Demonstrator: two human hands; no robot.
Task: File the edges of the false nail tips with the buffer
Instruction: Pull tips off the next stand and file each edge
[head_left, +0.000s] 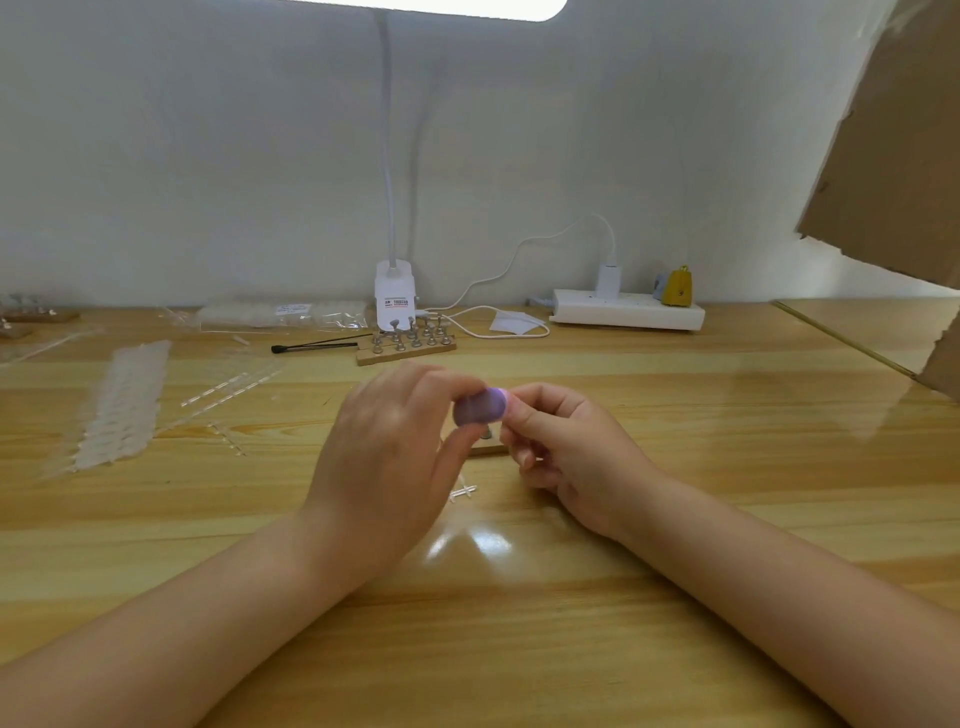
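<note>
**Buffer meets nail tip between my two sets of fingers**

My left hand (384, 457) holds the purple buffer (480, 407), fingers curled over its top and the thumb pinching from below. It looks like a small rounded pad, soft lilac, slightly blurred, with its long axis lying roughly across, pointing toward my right hand (566, 457). That hand's fingers are pinched together just right of the buffer's end, and I judge they hold a false nail tip there; the tip itself is too small and clear for me to make out, so I cannot say how it is turned. The buffer's right end touches or very nearly touches those fingertips, both raised just above the bench (675, 597).

The next stroke turns on that contact: the edge lies immediately right of the buffer's face, so my left hand is the one to move, in short passes.

Beyond my fingers stands a wooden rack of nail holders (408, 340); left of them lie strips of clear tips (122, 405).
</note>
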